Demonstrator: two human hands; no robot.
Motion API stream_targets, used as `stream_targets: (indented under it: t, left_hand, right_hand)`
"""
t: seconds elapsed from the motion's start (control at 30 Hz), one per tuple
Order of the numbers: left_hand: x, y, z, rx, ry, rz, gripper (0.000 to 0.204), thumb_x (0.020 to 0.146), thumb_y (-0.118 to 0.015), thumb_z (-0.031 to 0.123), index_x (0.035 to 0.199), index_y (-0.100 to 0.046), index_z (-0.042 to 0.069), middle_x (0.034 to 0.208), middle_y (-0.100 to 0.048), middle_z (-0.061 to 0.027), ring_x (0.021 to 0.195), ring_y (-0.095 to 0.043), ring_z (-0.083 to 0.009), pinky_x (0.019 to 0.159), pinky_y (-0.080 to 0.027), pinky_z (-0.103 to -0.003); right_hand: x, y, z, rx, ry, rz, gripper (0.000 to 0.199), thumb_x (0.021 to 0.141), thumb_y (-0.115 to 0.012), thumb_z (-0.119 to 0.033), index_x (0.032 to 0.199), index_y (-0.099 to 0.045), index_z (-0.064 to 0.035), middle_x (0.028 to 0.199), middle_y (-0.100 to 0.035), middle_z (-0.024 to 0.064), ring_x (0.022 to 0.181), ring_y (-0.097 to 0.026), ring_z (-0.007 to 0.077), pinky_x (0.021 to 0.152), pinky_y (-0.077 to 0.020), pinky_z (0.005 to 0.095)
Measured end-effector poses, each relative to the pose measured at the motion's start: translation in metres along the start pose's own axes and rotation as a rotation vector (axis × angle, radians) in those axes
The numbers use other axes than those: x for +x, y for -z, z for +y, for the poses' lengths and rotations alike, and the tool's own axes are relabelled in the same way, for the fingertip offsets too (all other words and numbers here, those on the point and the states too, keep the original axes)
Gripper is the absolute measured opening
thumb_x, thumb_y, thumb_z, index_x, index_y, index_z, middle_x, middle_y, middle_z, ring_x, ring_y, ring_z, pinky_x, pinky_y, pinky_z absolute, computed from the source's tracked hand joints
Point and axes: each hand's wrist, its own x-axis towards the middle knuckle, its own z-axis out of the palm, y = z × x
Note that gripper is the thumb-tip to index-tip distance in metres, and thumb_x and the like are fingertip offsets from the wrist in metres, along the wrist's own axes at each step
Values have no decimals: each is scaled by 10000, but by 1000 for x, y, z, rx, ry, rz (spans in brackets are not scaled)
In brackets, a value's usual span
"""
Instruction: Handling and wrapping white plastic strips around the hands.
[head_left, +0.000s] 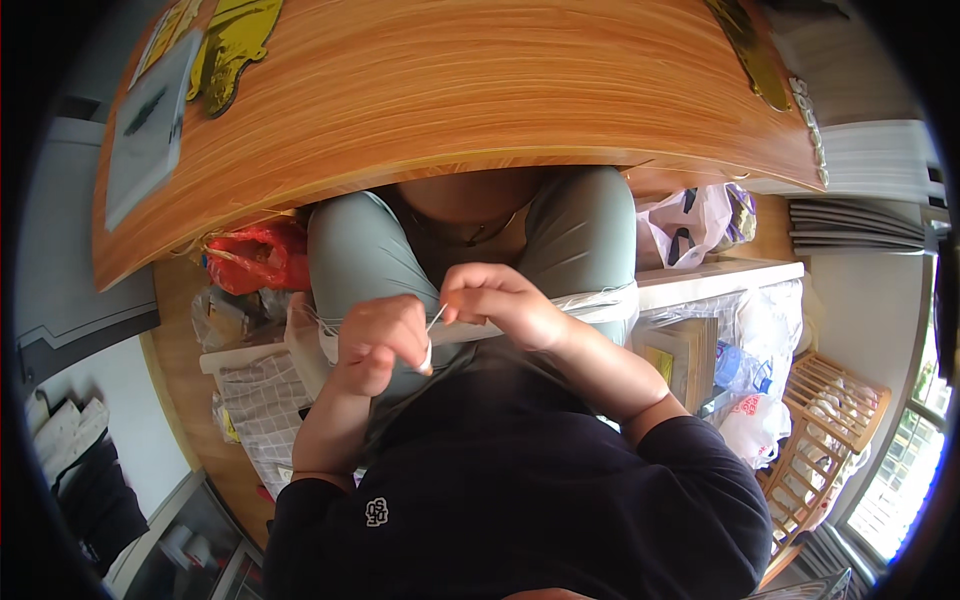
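Observation:
My left hand (383,338) is closed above my left thigh, fingers curled round a small white piece (428,357) that peeks out below them. A thin white strand (437,317) runs up from it to my right hand (492,298). The right fingertips are pinched together on the strand's upper end. Both hands are close together over my lap. Across my thighs lies a bundle of white cords (590,305), partly hidden behind my hands and right forearm.
A wooden desk (480,90) stands ahead, bearing yellow cut-out shapes (235,50) and a clear sheet (152,125). A red bag (262,258) is at left. At right are a white plastic bag (690,225), a white ledge (720,283) and a wooden rack (825,420).

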Motion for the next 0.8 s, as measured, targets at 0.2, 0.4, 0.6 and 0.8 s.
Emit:
stream_targets:
  t: [0.2,0.4,0.6,0.8]
  left_hand:
    - [2,7,-2,757,-94,98,340,915,-568,380,894,-629,46,860,-677,-79,676,-586,-227,671,-424,-338]
    - [4,-6,-5,849,-41,99,511,942,-509,433,1175,-592,-14,1109,-665,-171,909,-615,-256,787,-448,-357]
    - [-6,-9,-10,-287,10,315,449,978,-446,444,1037,-627,37,910,-671,-105,855,-536,-205,741,-417,-299]
    - [10,0,9,1248,-22,37,465,978,-414,467,861,-647,82,820,-680,-63,719,-526,-166,662,-391,-270]
  right_hand:
    - [-7,-17,2,85,95,-42,178,991,-496,-170,891,-561,-39,837,-563,2,668,-402,70,612,-342,232]
    - [-8,-16,-4,-157,155,-66,161,986,-494,-138,889,-566,-31,817,-553,-1,669,-412,70,616,-353,233]
    - [-7,-12,20,211,121,15,202,985,-464,-183,885,-550,-31,736,-484,-16,626,-379,75,581,-314,227]
    - [-8,-6,19,250,201,15,196,976,-474,-181,869,-538,-30,731,-485,7,616,-378,88,575,-325,240]
